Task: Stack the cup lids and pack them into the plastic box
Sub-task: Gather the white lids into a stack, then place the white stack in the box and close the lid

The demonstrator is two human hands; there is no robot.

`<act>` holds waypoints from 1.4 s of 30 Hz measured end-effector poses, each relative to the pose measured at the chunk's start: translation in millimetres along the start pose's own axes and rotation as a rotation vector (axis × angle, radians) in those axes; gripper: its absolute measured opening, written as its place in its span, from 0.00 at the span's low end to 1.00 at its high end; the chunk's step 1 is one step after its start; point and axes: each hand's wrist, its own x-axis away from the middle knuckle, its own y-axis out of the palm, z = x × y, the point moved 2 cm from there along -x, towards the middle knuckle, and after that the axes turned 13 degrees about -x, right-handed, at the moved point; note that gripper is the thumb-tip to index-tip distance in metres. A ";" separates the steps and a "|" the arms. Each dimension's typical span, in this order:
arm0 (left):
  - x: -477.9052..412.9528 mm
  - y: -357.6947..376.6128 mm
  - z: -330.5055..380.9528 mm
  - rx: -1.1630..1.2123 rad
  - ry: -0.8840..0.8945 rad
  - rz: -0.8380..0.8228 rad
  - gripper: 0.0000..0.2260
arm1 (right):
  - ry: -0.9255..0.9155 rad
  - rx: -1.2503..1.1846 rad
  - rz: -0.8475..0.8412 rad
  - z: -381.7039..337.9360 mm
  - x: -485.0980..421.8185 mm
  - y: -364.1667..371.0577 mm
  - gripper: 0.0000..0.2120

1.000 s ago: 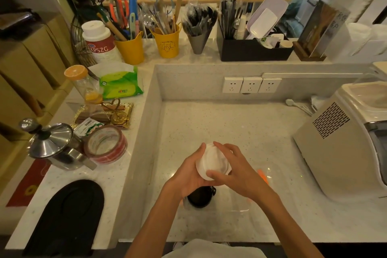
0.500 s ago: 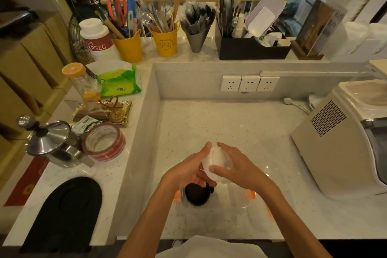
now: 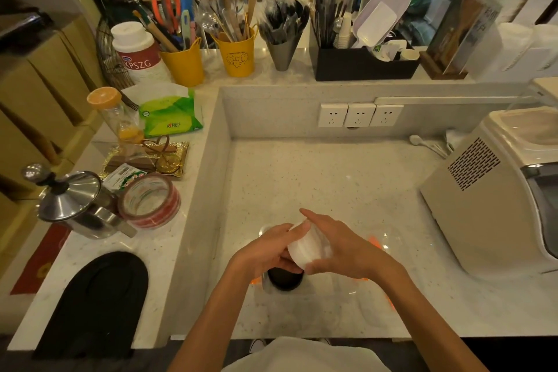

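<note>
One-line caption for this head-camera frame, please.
Both hands, left and right, grip a white lid stack above the clear plastic box.

Red band on white canister (image 3: 135, 50), far left of counter, reads "KPSZG". Green tissue pack (image 3: 170, 113) nearby carries small red logo, unreadable. Print on framed card (image 3: 462, 30), far right, too blurred.

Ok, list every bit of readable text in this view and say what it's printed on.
"KPSZG": red label of the white canister.
Green tissue pack: logo too blurred to read.
Yellow bucket: print too small.
Standing card: characters blurred.
Tape roll and small packet: unreadable.
</note>
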 end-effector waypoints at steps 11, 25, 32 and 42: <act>-2.0 2.5 3.1 -0.044 0.019 0.017 0.30 | 0.216 0.070 0.145 3.3 -4.2 -4.5 0.42; -9.5 17.9 1.5 0.068 0.113 0.071 0.21 | 0.507 -0.108 0.291 6.8 -3.1 -3.3 0.41; -9.4 5.3 -0.9 0.147 0.013 0.002 0.18 | 0.063 0.044 -0.111 13.2 -0.8 3.6 0.46; -24.4 4.3 -10.4 0.157 -0.001 0.080 0.14 | 0.148 0.207 0.182 38.4 -10.7 8.8 0.46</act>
